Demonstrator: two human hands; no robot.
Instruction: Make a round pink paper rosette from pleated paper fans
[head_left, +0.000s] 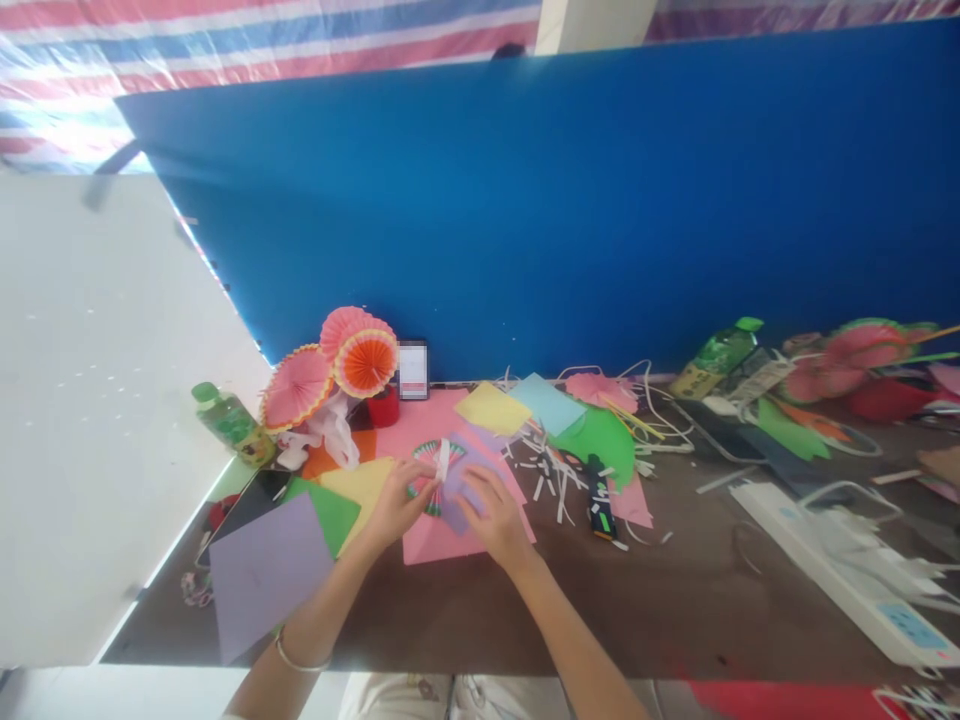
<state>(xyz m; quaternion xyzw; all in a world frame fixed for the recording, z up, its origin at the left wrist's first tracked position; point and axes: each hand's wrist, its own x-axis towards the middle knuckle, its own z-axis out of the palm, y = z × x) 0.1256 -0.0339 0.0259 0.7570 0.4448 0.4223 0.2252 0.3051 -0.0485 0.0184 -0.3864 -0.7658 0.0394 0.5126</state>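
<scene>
A small folded paper fan (427, 455), pink with a green and white edge, stands between my hands over pink and purple paper. A white strip (444, 460) lies across it. My left hand (401, 500) pinches the fan's near left side with thumb and fingers. My right hand (491, 510) is at the right of the fan, fingers spread and slightly curled above the purple sheet (469, 515), holding nothing that I can see. Pink paper (442, 545) lies under both hands.
Paper rosettes (366, 362), a phone (413, 370) and a green-capped bottle (234, 425) stand at the back left. Paper scraps (551, 475) and a black tool (601, 500) lie to the right. Farther right is a power strip (832, 570). A purple sheet (270, 570) lies front left.
</scene>
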